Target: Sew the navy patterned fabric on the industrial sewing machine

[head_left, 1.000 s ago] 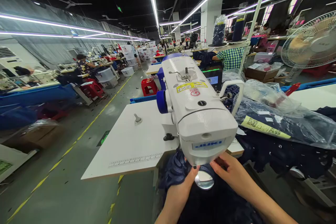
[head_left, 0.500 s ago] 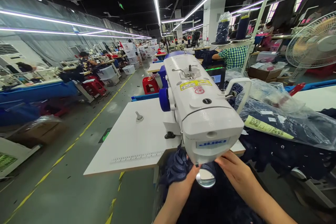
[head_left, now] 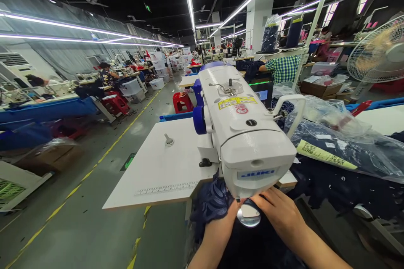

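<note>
A white JUKI sewing machine [head_left: 243, 130] stands on a white table [head_left: 164, 168] right in front of me. Dark navy fabric [head_left: 214, 201], partly lace, lies under its head and hangs toward me. My left hand [head_left: 225, 220] rests on the fabric at the left of the machine head, its fingertips hidden under the head. My right hand [head_left: 279, 214] lies on the fabric at the right, fingers stretched toward the needle area, which the head hides. A round magnifier lens [head_left: 249, 217] sits between my two hands.
Clear plastic bags of navy cloth with a yellow label [head_left: 328, 155] pile at my right. A standing fan [head_left: 378, 52] is at the far right. A person in a checked shirt [head_left: 282, 69] works behind the machine. An aisle with yellow lines [head_left: 94, 164] runs along the left.
My head has shifted slightly, so the machine sits a bit further right in view. Both hands stay on the navy fabric under the machine head, the right one a touch lower.
</note>
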Action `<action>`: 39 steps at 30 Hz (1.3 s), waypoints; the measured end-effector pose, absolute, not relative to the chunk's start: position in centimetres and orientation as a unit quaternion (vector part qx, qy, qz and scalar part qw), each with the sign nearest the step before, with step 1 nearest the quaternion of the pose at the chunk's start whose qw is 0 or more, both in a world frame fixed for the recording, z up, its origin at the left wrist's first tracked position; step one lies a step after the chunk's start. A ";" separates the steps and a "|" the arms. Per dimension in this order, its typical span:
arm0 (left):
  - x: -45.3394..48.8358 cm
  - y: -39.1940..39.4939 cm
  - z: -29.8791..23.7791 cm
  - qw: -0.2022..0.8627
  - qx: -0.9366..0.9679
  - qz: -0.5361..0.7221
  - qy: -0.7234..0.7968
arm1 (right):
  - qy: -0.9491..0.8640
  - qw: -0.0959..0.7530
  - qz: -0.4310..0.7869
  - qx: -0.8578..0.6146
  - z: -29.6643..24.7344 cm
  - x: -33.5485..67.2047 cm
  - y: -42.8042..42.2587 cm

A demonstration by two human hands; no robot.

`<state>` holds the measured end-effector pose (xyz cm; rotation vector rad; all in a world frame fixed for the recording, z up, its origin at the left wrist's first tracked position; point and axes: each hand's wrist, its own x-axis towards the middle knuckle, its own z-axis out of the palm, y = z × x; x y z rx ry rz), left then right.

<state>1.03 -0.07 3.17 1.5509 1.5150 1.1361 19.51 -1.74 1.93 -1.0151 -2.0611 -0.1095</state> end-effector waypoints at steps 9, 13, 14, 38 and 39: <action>1.1 -0.1 3.7 0.312 0.629 0.365 0.612 | -0.684 0.380 0.360 -0.509 3.8 19.6 1.0; 1.2 0.0 3.3 0.335 0.606 0.385 0.610 | -0.679 0.371 0.499 -0.391 5.2 20.1 2.8; 1.3 0.0 3.3 0.346 0.602 0.384 0.608 | -0.674 0.372 0.508 -0.386 5.3 20.2 2.8; 1.2 -0.3 3.5 0.481 0.515 0.450 0.548 | -0.562 0.445 0.498 -0.488 1.8 20.4 -0.3; 1.3 -0.3 3.8 0.481 0.515 0.449 0.549 | -0.561 0.445 0.497 -0.489 1.8 20.4 -0.3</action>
